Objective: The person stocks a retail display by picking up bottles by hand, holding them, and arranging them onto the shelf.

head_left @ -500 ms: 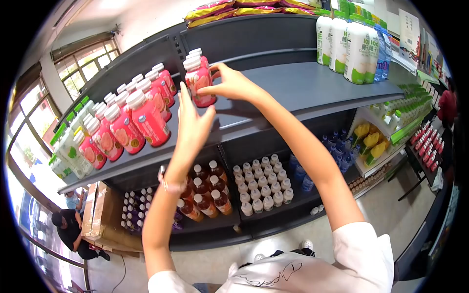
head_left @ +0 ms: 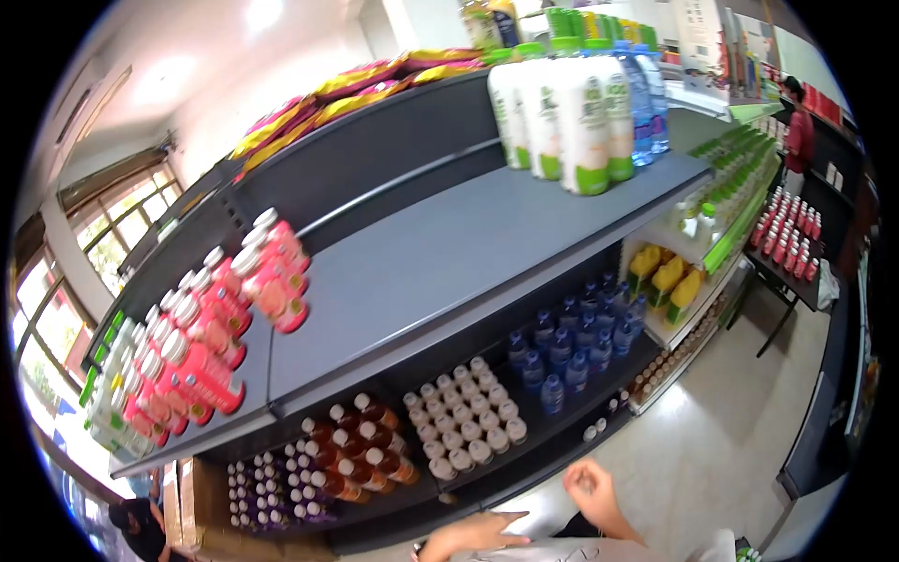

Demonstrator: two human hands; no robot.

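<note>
My left hand (head_left: 476,533) is low at the bottom of the view, in front of my shirt. Its fingers are stretched out and it holds nothing. To its right, my right hand (head_left: 594,496) is raised a little over the floor with its fingers curled in; nothing shows in it. Both hands are apart from the shelf. On the upper shelf (head_left: 403,267), a short row of pink bottles with white caps (head_left: 279,295) stands just right of a larger group of pink bottles (head_left: 201,370).
White-and-green bottles (head_left: 585,131) and blue water bottles (head_left: 646,103) stand at the shelf's right end. The lower shelf holds brown drink bottles (head_left: 361,450), white-capped bottles (head_left: 464,417) and blue bottles (head_left: 576,337). A cardboard box (head_left: 187,510) is lower left. People (head_left: 799,136) stand farther off.
Both hands have come away from the pink bottles and dropped to the bottom of the view. The bottles stay on the shelf. My view has turned right.
</note>
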